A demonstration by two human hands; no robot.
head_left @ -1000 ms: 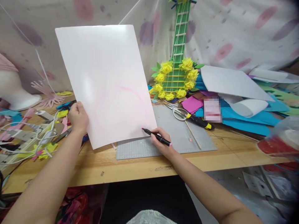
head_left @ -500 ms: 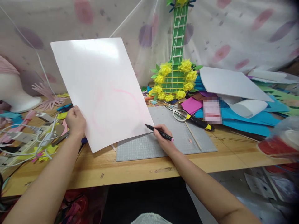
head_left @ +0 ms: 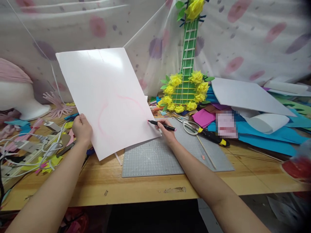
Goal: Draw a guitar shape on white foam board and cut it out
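A large white board (head_left: 97, 81), faintly marked with curved pink lines, is held up and tilted above the table. My left hand (head_left: 82, 130) grips its left edge, fingers closed and partly behind it. In my right hand (head_left: 167, 130) is a black marker (head_left: 161, 125) with a pink tip that points left at the board's lower right part. Whether the tip touches the surface I cannot tell. Beneath the board's lower right corner lies a grey cutting mat (head_left: 148, 165).
A green paper guitar (head_left: 188, 55) with yellow flowers stands at the back. Scissors (head_left: 190, 127), a black-yellow cutter (head_left: 216, 138) and a thin stick (head_left: 206, 152) lie right. Cables (head_left: 46, 145) clutter the left, near a white mannequin head (head_left: 19, 94). Blue paper (head_left: 267, 136) is piled right.
My right hand with the marker has moved slightly up and left along the board's right side. The camera view has tilted up a little. My left hand keeps its hold.
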